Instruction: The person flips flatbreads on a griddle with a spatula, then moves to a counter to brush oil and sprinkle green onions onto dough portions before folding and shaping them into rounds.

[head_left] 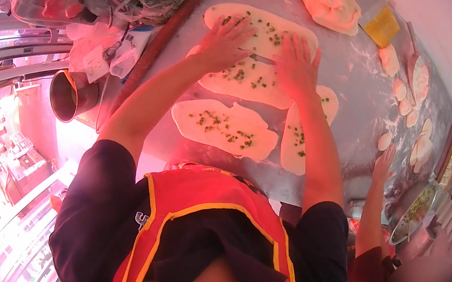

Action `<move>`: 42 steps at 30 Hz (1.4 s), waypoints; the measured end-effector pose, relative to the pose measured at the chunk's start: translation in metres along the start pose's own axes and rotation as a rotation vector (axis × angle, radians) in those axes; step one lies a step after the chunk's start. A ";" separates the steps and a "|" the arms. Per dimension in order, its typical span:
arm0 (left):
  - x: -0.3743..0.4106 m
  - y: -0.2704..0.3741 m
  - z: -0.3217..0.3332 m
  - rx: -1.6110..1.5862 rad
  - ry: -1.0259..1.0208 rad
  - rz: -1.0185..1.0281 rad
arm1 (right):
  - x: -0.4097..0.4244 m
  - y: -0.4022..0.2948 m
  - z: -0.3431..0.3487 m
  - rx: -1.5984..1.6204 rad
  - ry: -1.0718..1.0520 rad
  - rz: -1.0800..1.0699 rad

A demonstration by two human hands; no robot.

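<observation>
My left hand (226, 46) lies palm down on the left part of the farthest flat dough sheet (265, 23), fingers a little apart. My right hand (297, 65) rests the same way toward its right end. Chopped green scallion is scattered over this sheet. Just nearer is a second scallion-dotted dough sheet (247, 83), partly hidden under my hands and forearms. A third dough sheet (226, 128) lies closest to my apron. To the right, another dough sheet (294, 153) is partly covered by my right forearm. Neither hand grips anything.
A long wooden rolling pin (159, 45) runs along the table's left side, beside plastic bags and a metal pot (73, 96). A large dough mass (327, 2) and a yellow-bladed scraper (381, 25) lie at the back. A co-worker's hand (383, 164) is near small dough pieces (404, 106) at right.
</observation>
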State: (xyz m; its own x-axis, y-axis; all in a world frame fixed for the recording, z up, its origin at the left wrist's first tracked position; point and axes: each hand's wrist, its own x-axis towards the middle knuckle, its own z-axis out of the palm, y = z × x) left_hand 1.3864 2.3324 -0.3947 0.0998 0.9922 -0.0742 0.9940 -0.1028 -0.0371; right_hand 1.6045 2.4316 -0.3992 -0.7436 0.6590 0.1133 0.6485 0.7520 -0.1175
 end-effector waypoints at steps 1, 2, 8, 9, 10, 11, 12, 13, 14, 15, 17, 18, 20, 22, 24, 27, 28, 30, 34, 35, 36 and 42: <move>0.005 0.008 0.000 -0.043 0.010 0.019 | -0.005 0.008 0.000 -0.016 0.018 0.030; 0.008 0.015 0.006 -0.137 0.061 0.028 | -0.009 0.013 0.002 -0.006 0.008 0.063; 0.011 0.016 0.006 -0.246 0.241 0.030 | -0.020 0.010 -0.004 0.092 0.127 0.108; 0.009 0.010 0.003 -0.249 0.304 0.018 | -0.020 0.011 -0.006 0.139 0.161 0.107; 0.002 0.005 0.000 -0.321 0.330 -0.035 | -0.021 0.010 -0.007 0.186 0.195 0.104; -0.009 0.001 -0.003 -0.392 0.357 -0.090 | -0.021 0.005 -0.006 0.244 0.205 0.101; -0.018 -0.001 -0.007 -0.461 0.384 -0.143 | -0.019 -0.006 -0.008 0.303 0.216 0.098; -0.027 0.001 -0.010 -0.493 0.400 -0.179 | -0.018 -0.019 -0.009 0.362 0.223 0.091; -0.038 0.003 -0.013 -0.525 0.417 -0.216 | -0.015 -0.034 -0.006 0.375 0.225 0.116; -0.047 0.006 -0.017 -0.555 0.440 -0.252 | -0.008 -0.048 -0.002 0.386 0.231 0.138; -0.067 0.009 -0.015 -0.571 0.473 -0.290 | 0.003 -0.071 0.002 0.343 0.209 0.179; -0.078 0.012 -0.015 -0.581 0.487 -0.310 | 0.006 -0.080 0.003 0.288 0.177 0.201; -0.103 0.016 -0.015 -0.599 0.509 -0.348 | 0.010 -0.093 0.008 0.200 0.144 0.228; -0.124 0.019 -0.017 -0.617 0.521 -0.389 | 0.016 -0.099 0.018 0.125 0.145 0.240; -0.144 0.022 -0.017 -0.633 0.515 -0.438 | 0.021 -0.103 0.028 0.075 0.127 0.300; -0.163 0.026 -0.021 -0.662 0.553 -0.478 | 0.027 -0.097 0.039 0.166 0.101 0.318; -0.168 0.027 -0.022 -0.656 0.562 -0.475 | 0.025 -0.094 0.037 0.225 0.091 0.311; -0.176 0.027 -0.022 -0.644 0.578 -0.470 | 0.024 -0.089 0.023 0.448 0.069 0.380; -0.182 0.031 -0.020 -0.659 0.568 -0.496 | 0.035 -0.062 -0.014 0.527 0.221 0.291; -0.181 0.033 -0.021 -0.650 0.555 -0.486 | 0.037 -0.050 -0.010 0.451 0.244 0.221; -0.179 0.036 -0.022 -0.648 0.538 -0.465 | 0.039 -0.034 -0.002 0.369 0.267 0.161; -0.163 0.043 -0.021 -0.658 0.517 -0.309 | -0.003 -0.011 -0.014 0.404 0.329 0.162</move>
State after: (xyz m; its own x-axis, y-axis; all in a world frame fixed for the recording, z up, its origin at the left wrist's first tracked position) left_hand 1.4137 2.1673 -0.3629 -0.3276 0.8928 0.3093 0.7884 0.0779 0.6102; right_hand 1.6018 2.4218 -0.3839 -0.5071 0.7841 0.3578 0.5881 0.6182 -0.5215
